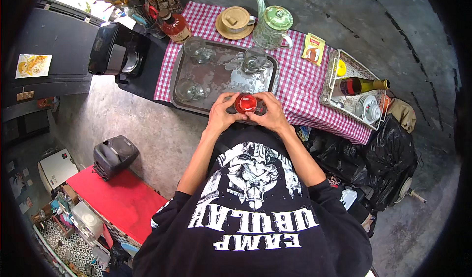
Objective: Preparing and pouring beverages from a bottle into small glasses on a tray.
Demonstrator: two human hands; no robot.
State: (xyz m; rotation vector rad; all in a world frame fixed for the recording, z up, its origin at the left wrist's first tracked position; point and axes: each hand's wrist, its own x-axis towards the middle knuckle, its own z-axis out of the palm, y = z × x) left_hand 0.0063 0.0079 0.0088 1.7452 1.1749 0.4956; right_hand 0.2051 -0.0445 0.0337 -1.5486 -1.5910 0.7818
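A glass cup of red liquid [246, 103] is at the front edge of a brown serving tray [221, 74]. My left hand [223, 112] curves round one side of it, and my right hand [271, 111] round the other, with fingertips of both at its rim. Three clear glass mugs are on the same tray: one at the back left [194, 47], one at the front left [187, 89] and one at the back right [255, 60]. The cup's base is hidden from this overhead view.
Behind the tray are a bottle of red liquid [175, 26], a lidded cup on a wooden saucer [235, 20] and a green teapot [274, 22]. A yellow sachet [313, 49] and a wire basket [326, 77] holding a wine bottle [359, 86] lie right. A coffee maker [116, 52] stands left.
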